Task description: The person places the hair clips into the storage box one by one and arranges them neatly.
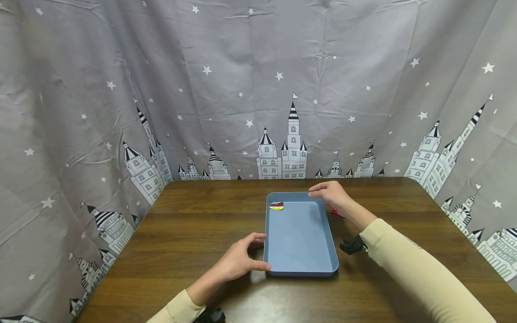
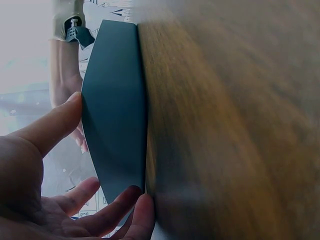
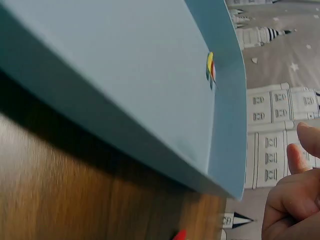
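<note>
A blue-grey rectangular tray (image 1: 300, 237) with low walls sits on the wooden table. In its far left corner lie a red clip-like piece (image 1: 276, 204) and a yellow one (image 1: 276, 208), side by side; both look like small hair clips. My left hand (image 1: 240, 259) is at the tray's near left side, thumb at the rim and fingertips against the outer wall, as the left wrist view shows. At the far right corner is my right hand (image 1: 332, 194), fingers reaching over the far rim; whether they touch it is unclear.
Another small red piece (image 1: 336, 212) lies on the table to the right of the tray, partly hidden by my right forearm. The brown wooden table (image 1: 194, 229) ends at a grey curtain (image 1: 226, 103) with castles and stars. Dark wrist cameras sit under both wrists.
</note>
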Demonstrator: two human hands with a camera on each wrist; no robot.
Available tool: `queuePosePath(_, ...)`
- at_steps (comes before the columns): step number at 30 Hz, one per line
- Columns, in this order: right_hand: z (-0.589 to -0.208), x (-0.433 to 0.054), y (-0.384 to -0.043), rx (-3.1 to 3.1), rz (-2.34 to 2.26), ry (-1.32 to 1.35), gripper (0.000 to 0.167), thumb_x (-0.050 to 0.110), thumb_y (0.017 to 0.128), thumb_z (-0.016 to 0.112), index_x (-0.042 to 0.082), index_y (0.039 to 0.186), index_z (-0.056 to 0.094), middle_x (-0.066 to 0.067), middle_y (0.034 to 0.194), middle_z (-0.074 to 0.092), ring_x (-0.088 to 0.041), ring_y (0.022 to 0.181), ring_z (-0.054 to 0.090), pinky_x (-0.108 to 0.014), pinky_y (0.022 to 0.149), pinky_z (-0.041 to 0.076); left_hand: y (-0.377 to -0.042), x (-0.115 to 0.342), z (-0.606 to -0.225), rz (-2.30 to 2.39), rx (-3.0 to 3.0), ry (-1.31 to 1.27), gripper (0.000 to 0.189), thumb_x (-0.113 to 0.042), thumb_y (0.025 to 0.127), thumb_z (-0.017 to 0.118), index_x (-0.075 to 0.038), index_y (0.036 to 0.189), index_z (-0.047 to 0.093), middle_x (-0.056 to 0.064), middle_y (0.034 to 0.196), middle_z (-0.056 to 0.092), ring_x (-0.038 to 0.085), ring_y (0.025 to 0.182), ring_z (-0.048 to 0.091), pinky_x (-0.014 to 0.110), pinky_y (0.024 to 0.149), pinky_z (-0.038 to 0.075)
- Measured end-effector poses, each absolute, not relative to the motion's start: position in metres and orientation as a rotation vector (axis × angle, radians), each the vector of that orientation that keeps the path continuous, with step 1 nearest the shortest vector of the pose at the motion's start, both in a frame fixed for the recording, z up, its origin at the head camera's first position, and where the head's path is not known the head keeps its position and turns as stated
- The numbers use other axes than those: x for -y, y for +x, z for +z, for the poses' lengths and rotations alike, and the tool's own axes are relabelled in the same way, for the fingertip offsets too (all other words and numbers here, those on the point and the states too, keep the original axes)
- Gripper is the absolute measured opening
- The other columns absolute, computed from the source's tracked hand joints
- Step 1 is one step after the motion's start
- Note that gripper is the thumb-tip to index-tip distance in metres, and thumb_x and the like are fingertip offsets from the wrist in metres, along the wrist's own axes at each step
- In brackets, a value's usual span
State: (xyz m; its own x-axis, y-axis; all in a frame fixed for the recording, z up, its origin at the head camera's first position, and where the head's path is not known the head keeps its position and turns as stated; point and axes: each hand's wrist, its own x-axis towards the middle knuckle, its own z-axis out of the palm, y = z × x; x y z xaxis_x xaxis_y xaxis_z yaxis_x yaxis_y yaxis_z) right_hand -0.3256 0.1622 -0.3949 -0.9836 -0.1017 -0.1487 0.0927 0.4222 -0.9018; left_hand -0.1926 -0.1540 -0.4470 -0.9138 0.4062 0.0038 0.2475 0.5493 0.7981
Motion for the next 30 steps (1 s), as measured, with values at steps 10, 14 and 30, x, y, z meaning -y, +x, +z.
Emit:
queuePosePath(10, -0.388, -0.193, -0.321, -2.505, -1.58, 0.04, 0.041, 0.026, 0.093, 0.071, 0.003, 0.128, 0.067, -0.017, 0.147, 0.053, -0.025, 0.116, 0.056, -0.043, 0.09, 0.053, -0.192, 0.154, -0.447, 1.311, -2.593, 0.556, 0.08, -0.033, 0.074, 0.09, -0.011, 0.142, 0.054, 0.011, 0.132, 0.065, 0.032, 0.125, 0.059, 0.055, 0.103, 0.043)
queuePosePath(14, -0.386, -0.205, -0.321, -2.529, -1.562, 0.047, 0.043, 0.028, 0.094, 0.07, 0.004, 0.129, 0.066, -0.018, 0.147, 0.05, -0.02, 0.093, 0.059, -0.034, 0.072, 0.05, -0.192, 0.154, -0.448, 1.312, -2.596, 0.551, 0.08, -0.033, 0.073, 0.09, -0.011, 0.141, 0.054, 0.011, 0.131, 0.065, 0.032, 0.126, 0.058, 0.055, 0.104, 0.042)
queuePosePath(30, -0.4, -0.247, -0.322, -2.505, -1.669, 0.118, 0.05, 0.026, 0.092, 0.072, -0.001, 0.132, 0.061, 0.014, 0.071, 0.056, -0.002, 0.05, 0.037, -0.025, 0.052, 0.04, -0.193, 0.154, -0.448, 1.291, -2.615, 0.554, 0.08, -0.034, 0.073, 0.09, -0.012, 0.141, 0.054, 0.01, 0.131, 0.065, 0.032, 0.126, 0.058, 0.055, 0.104, 0.042)
